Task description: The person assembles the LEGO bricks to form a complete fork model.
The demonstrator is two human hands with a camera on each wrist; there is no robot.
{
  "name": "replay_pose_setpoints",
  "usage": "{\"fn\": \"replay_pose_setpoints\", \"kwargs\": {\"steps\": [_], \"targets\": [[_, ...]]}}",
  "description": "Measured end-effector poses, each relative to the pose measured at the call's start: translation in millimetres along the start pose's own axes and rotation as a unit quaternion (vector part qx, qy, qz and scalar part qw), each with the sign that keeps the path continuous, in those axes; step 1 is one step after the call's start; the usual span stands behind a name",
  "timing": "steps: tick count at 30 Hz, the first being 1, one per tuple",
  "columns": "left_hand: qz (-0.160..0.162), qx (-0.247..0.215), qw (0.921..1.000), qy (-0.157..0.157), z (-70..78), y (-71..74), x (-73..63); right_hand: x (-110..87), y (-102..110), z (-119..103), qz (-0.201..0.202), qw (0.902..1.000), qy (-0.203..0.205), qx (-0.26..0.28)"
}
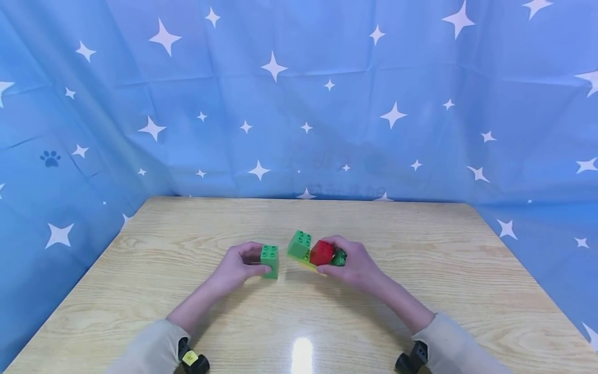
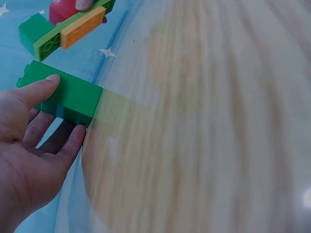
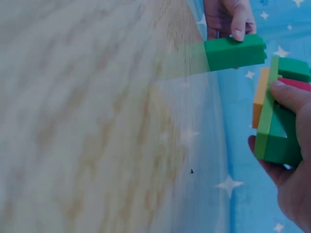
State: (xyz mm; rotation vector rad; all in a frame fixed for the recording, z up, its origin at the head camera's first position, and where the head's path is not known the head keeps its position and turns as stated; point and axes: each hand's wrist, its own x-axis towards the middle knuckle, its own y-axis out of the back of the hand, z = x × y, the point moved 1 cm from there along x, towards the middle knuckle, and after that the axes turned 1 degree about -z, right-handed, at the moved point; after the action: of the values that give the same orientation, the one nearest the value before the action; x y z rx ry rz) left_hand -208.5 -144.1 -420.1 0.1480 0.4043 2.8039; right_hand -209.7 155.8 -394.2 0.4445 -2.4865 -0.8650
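My left hand [image 1: 235, 267] grips a green block [image 1: 269, 262] with studs on top, upright at the tabletop, thumb on its near side. In the left wrist view a seam crosses this block [image 2: 77, 94], like two toy bricks stacked. My right hand [image 1: 355, 264] holds a built piece tilted above the table, just right of the block and apart from it. Its long light green plate [image 3: 267, 114] carries a green brick [image 1: 299, 244], a red brick [image 1: 321, 253] and another green brick [image 3: 284, 138], partly behind the fingers. An orange brick [image 2: 82, 28] is fixed under the plate.
The pale wooden table [image 1: 299, 215] reflects a bright light spot near its front edge. A blue curtain with white stars [image 1: 299, 104] hangs behind and along the sides. Black wrist cameras [image 1: 200, 364] sit at both sleeves.
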Motion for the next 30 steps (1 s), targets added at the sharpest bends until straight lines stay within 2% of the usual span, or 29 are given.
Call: {"fn": "replay_pose_setpoints", "kwargs": {"steps": [11,18,30], "targets": [[-0.026,-0.006,0.9995,-0.017,6.5,-26.4,11.2,5.7,4,-7,0.063,0.9971,0.040,0.016],[-0.029,-0.016,0.9992,-0.023,9.7,-39.3,17.0,8.1,8,-14,0.062,0.9965,0.046,0.031],[-0.011,-0.037,0.9987,-0.034,9.9,-55.7,23.0,11.1,8,-15,0.058,0.9962,0.046,0.045]]}}
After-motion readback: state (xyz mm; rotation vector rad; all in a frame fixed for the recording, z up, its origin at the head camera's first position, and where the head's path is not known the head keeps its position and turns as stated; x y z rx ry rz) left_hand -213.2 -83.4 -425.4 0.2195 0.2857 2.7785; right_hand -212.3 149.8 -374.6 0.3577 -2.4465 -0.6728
